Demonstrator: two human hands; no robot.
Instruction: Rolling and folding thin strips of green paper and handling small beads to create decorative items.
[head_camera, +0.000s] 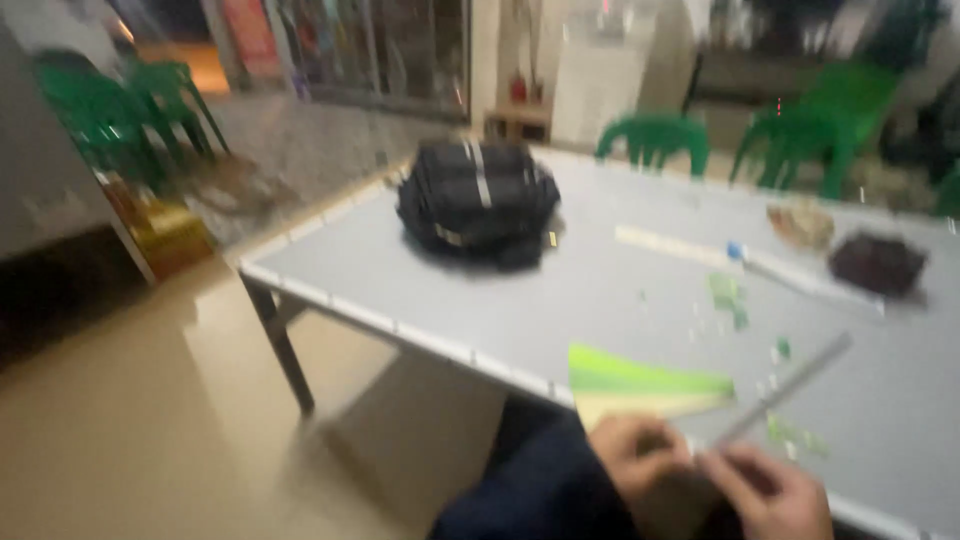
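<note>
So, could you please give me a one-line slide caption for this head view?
Two hands, left hand and right hand, meet at a grey table edge beside green paper; black bag behind.

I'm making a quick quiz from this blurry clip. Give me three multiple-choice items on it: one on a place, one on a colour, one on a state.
1. Where is the black bag?
A. on the grey table
B. on the floor
C. on a chair

2. What colour are the plastic chairs?
A. red
B. green
C. white

3. How are the left hand and right hand placed?
A. far apart
B. flat on the bag
C. close together at the table's near edge

Answers: 1 A, the bag rests on the tabletop. 2 B, every chair in view is green. 3 C, both hands meet by the green paper.
</note>
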